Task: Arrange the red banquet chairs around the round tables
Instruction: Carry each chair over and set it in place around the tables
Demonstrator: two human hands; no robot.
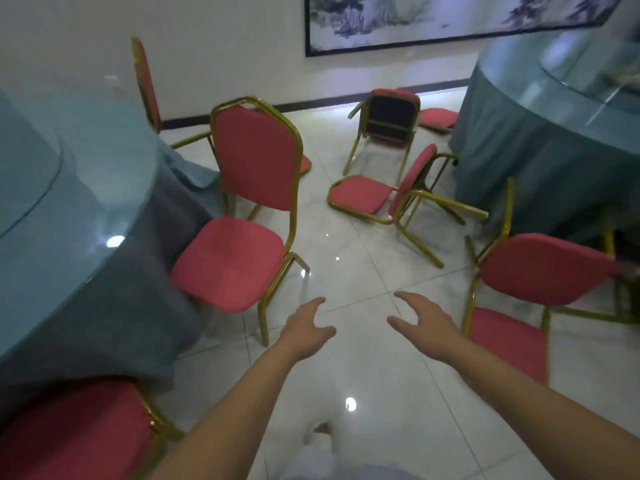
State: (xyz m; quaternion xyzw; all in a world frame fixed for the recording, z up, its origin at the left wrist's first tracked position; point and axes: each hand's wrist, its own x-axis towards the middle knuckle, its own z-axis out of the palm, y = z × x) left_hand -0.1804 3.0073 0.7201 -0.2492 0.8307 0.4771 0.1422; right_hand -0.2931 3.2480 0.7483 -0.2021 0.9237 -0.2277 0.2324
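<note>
The left forearm and right forearm are bare, as are the left hand and right hand. Below-left of the glare spot on the floor, a pale white garment shows, blurred at its edges.

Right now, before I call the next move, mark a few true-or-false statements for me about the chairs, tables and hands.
1. The left hand and right hand hold nothing. True.
2. The middle chair in the aisle lies tipped over. True.
3. The left chair lies on its side. False: it stands upright beside the left table.
4. The tables are bare wood. False: blue-grey cloth covers the left table and the right table.
5. The far chair near the wall stands upright. False: it is tipped over, with the dark underside of its seat facing the camera.
</note>
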